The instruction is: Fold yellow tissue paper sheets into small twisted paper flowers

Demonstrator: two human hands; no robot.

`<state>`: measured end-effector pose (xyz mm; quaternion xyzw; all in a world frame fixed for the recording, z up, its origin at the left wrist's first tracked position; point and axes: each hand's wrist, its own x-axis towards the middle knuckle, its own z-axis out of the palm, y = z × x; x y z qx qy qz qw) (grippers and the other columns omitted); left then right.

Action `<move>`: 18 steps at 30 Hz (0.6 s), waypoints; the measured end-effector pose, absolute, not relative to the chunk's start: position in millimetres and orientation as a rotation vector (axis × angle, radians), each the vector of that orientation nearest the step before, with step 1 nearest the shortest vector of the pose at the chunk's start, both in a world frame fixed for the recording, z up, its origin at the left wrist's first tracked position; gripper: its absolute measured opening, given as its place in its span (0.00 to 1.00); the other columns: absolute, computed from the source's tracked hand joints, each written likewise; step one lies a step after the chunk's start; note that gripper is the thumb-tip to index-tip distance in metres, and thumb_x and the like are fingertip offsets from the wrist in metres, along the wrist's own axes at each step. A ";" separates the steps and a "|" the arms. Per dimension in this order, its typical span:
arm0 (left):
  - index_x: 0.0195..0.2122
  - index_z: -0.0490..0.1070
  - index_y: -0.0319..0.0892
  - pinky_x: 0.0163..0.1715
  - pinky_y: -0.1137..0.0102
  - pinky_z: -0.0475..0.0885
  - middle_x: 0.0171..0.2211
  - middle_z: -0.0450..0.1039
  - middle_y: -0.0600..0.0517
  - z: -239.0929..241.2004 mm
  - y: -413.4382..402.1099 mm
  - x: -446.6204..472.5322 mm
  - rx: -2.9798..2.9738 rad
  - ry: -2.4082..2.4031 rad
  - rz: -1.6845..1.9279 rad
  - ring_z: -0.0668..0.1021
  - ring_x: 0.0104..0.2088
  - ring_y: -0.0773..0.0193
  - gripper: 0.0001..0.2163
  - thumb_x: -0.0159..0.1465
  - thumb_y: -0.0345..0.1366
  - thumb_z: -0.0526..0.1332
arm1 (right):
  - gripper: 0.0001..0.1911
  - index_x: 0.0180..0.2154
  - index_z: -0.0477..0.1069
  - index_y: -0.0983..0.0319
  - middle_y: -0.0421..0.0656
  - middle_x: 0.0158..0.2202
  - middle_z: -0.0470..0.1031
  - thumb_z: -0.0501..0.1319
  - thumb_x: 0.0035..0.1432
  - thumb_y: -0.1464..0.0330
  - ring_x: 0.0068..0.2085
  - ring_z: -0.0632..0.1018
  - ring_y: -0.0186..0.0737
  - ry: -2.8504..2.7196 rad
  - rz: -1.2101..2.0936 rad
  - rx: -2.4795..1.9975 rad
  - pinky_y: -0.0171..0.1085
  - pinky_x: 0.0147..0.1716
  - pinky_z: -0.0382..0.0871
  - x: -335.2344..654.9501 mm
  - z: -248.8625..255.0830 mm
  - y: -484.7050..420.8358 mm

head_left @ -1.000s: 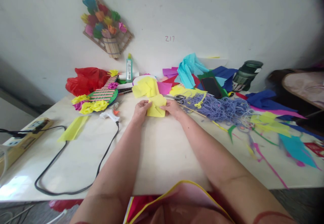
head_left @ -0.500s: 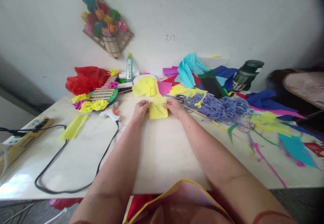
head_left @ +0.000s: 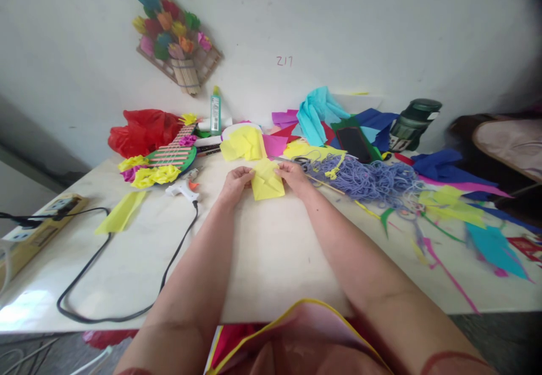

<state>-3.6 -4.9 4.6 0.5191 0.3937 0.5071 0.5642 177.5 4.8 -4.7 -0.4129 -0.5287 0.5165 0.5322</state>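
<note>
A creased square of yellow crepe paper [head_left: 268, 183] is stretched between my two hands, just above the table. My left hand [head_left: 237, 184] pinches its left edge between thumb and fingers. On the opposite edge, my right hand [head_left: 293, 176] has the same kind of pinch. Right behind it lies a pile of yellow paper pieces [head_left: 245, 142]. Scissors [head_left: 301, 162] and a tangle of purple yarn [head_left: 368, 177] are just beyond my right hand. A white glue gun [head_left: 183, 190] rests to the left of my left hand.
The glue gun's black cord [head_left: 163, 284] loops over the table's left side near a power strip [head_left: 44, 222]. A decorated green board [head_left: 186, 163], red plastic [head_left: 144, 132] and a glue bottle [head_left: 215, 114] stand behind. Right are a phone [head_left: 354, 144], a dark jar [head_left: 417, 123] and paper scraps [head_left: 497, 251].
The yellow paper has shifted slightly right and now looks squarer, with different creases showing. Both hands still pinch its edges.
</note>
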 end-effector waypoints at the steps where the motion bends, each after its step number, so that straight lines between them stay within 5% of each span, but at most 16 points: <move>1: 0.26 0.67 0.38 0.23 0.75 0.64 0.20 0.67 0.56 4.8 -5.0 -3.7 1.222 0.925 1.191 0.69 0.20 0.72 0.12 0.45 0.39 0.66 | 0.09 0.27 0.69 0.62 0.37 0.24 0.73 0.62 0.40 0.65 0.24 0.71 0.32 -1.261 1.236 -0.985 0.33 0.26 0.65 177.9 -4.5 4.5; 18: 0.29 0.69 0.37 0.26 0.73 0.67 0.23 0.70 0.53 4.4 -5.2 -4.8 1.244 0.893 1.161 0.72 0.23 0.70 0.13 0.46 0.40 0.66 | 0.09 0.29 0.71 0.62 0.38 0.25 0.74 0.62 0.41 0.66 0.26 0.73 0.34 -1.249 1.282 -0.937 0.34 0.29 0.67 181.1 -8.9 6.2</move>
